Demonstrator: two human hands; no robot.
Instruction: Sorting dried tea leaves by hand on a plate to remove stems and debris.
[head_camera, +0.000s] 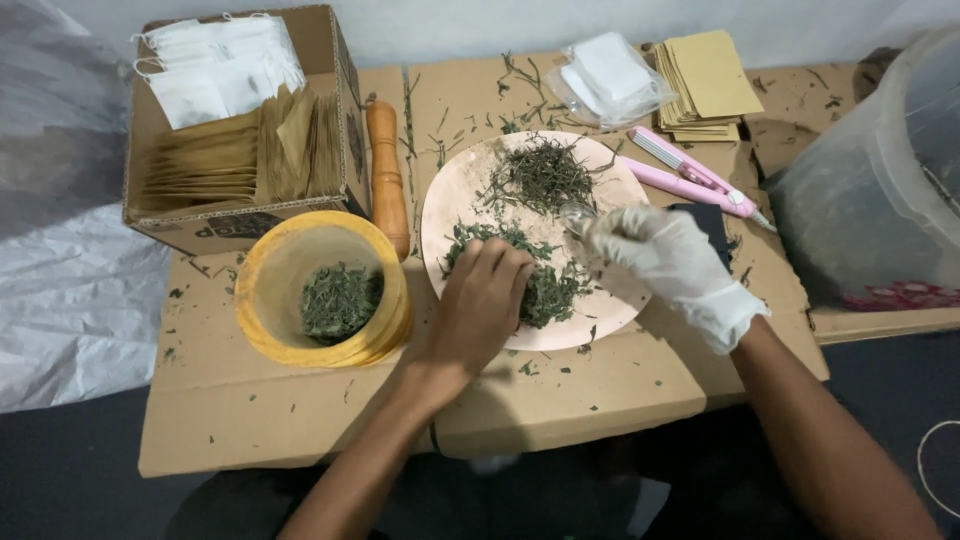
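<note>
On the round plate (470, 190), at the middle of the flattened cardboard (620, 380) that serves as a tabletop: two heaps of dried green herbs. Far heap of whole sprigs (540, 175) untouched; near heap (548, 290) finer and spread out. Bare left hand (487, 300) pressed down on the near heap, fingers curled together and pinching into the leaves. Gloved right hand (670, 255) closed around a small spoon (578, 215), bowl resting at the plate's middle between the heaps. Left of the plate, a yellow mortar (262, 300) with a shallow layer of crushed herb (340, 300) at its bottom, and a wooden pestle (386, 170) lying idle between mortar and plate. Farther left, a cardboard box (235, 225) with brown envelopes and white drawstring bags. Beyond the plate, more white bags (610, 70), a stack of tan envelopes (708, 80) and a pink sealer (690, 175). Judging by this, some herb crushed, much uncrushed, no packet visibly filled.
</note>
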